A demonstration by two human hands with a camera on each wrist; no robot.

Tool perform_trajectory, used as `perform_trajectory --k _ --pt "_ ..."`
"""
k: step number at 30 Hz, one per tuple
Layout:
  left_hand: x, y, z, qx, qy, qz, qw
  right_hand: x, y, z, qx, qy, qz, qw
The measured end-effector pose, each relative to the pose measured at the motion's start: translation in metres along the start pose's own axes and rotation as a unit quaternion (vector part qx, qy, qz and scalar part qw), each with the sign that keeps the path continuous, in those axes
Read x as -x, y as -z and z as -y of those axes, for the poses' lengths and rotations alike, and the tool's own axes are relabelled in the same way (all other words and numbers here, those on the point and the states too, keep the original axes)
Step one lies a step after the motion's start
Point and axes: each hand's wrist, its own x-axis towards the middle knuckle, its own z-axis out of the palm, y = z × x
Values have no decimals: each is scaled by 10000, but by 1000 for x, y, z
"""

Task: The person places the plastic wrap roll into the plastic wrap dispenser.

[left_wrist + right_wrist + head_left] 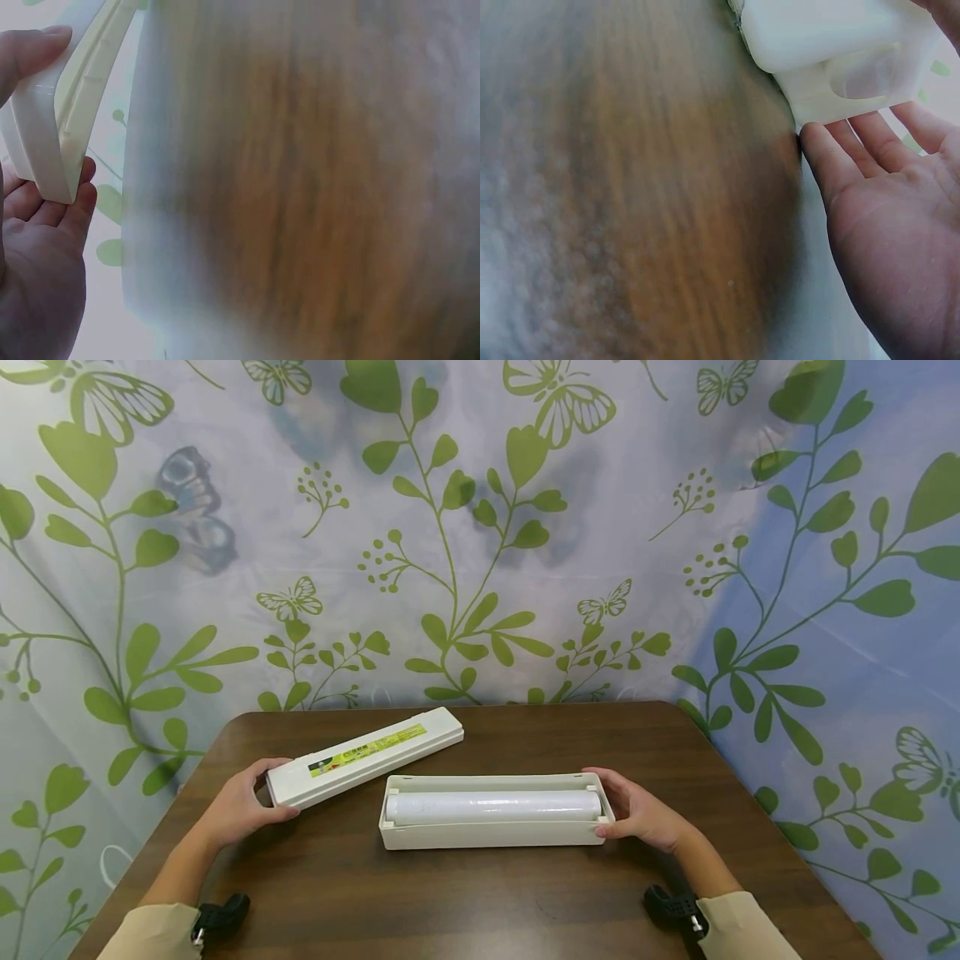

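Two hands are at work over one brown wooden table (510,902), each with one white piece. The left hand (243,802) grips the near end of one long white lid (375,762), thumb on one side and fingers curled round the other; the lid slants away to the right and bears one yellow-green label (367,750). Whether it touches the table is hard to tell. The right hand (645,814), thumb and fingers bent round opposite sides, holds the right end of one open white box (495,837), which sits on the table in front of the lid's far end. One white roll (491,806) lies lengthwise inside the box. Two black wrist devices (223,917) and two beige sleeves (750,931) show, one of each per arm. Behind the table hangs a cloth (637,485) printed with green leaves and several butterflies.
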Motion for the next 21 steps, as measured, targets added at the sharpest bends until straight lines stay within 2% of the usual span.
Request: perform_trajectory --k 10,21 --pt "-1 -5 1 430 -110 -209 9988 0 0 2 -34 -33 -22 10000" --pt "-2 -3 -6 955 -231 -215 9949 -1 -2 2 -37 -2 -22 10000"
